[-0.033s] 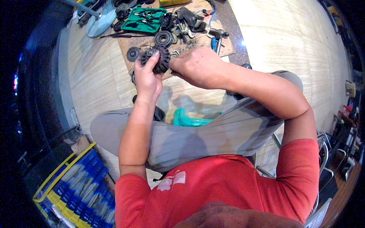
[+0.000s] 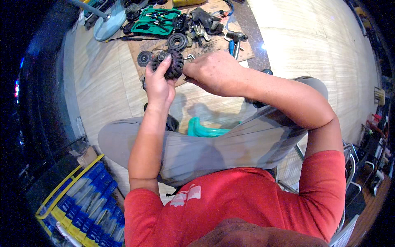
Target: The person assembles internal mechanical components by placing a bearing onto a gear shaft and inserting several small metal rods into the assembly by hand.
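Part point(image 2: 175, 65), ridged, black, in half-curled left hand point(image 2: 160, 85); tightly curled right hand point(image 2: 214, 73) alongside

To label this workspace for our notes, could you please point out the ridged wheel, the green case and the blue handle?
Ridged wheel point(image 2: 177, 65): head view, on its ridged rim.
Green case point(image 2: 140, 28): head view, on its lower-left part.
Blue handle point(image 2: 231, 47): head view, on its middle.

Black finned wheel-like part point(image 2: 177, 64): matt, rough, material unclear
Green rectangular plastic tool case point(image 2: 141, 28): smooth, slight sheen
Brown flat cardboard sheet point(image 2: 246, 52): matt, smudged
Teal curved plastic piece point(image 2: 201, 129): glossy, smooth
Long grey cloth trousers point(image 2: 185, 153): matt, softly creased
Red short-sleeved cloth shirt point(image 2: 242, 193): matt
Pale streaked floor tiles point(image 2: 296, 45): glossy, smooth
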The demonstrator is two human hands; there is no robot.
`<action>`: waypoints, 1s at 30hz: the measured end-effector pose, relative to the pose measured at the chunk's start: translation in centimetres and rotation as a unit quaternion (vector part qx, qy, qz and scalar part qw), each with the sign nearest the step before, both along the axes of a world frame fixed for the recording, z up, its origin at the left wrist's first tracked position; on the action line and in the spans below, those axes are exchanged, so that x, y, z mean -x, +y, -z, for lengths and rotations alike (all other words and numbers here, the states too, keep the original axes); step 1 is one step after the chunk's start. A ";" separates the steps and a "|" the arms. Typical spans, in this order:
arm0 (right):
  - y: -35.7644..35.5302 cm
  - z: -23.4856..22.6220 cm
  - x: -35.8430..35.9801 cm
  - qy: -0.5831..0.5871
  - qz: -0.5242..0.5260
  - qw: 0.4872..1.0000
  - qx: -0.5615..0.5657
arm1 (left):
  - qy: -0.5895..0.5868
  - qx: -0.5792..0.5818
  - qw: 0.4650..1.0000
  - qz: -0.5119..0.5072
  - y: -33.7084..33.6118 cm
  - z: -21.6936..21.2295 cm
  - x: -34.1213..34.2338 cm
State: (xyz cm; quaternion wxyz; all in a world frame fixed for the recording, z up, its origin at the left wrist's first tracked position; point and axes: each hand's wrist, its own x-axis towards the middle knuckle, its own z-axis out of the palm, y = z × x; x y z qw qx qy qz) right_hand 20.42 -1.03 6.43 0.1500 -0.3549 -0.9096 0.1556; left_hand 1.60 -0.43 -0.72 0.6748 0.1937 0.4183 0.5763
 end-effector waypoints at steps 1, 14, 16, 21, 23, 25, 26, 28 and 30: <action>0.4 0.4 -0.2 0.022 -0.007 1.000 -0.017 | -0.001 0.001 1.000 0.004 0.2 0.4 0.3; 3.7 -7.3 -5.7 0.131 0.126 0.980 -0.080 | 0.202 -0.010 0.979 -0.006 1.7 8.9 1.5; 3.5 -8.6 -5.8 0.123 0.131 0.981 -0.074 | 0.311 0.048 0.949 0.033 2.2 13.4 2.3; 4.2 -8.3 -6.7 0.098 0.128 0.985 -0.056 | 0.407 0.131 0.903 0.041 1.1 24.7 2.7; 4.4 -8.4 -7.0 0.094 0.125 0.986 -0.064 | 0.463 0.113 0.877 0.059 0.7 27.5 2.1; 4.5 -7.7 -7.7 0.073 0.132 0.987 -0.056 | 0.454 0.109 0.881 0.078 0.5 29.1 1.8; 4.5 -7.2 -8.1 0.070 0.142 0.986 -0.050 | 0.500 0.113 0.854 0.093 0.9 28.9 1.2; 4.6 -6.8 -8.7 0.064 0.161 0.984 -0.041 | 0.586 0.115 0.793 0.122 1.8 28.4 0.3; 4.8 -5.7 -9.2 0.048 0.184 0.982 -0.017 | 0.595 0.125 0.783 0.135 3.3 29.2 0.5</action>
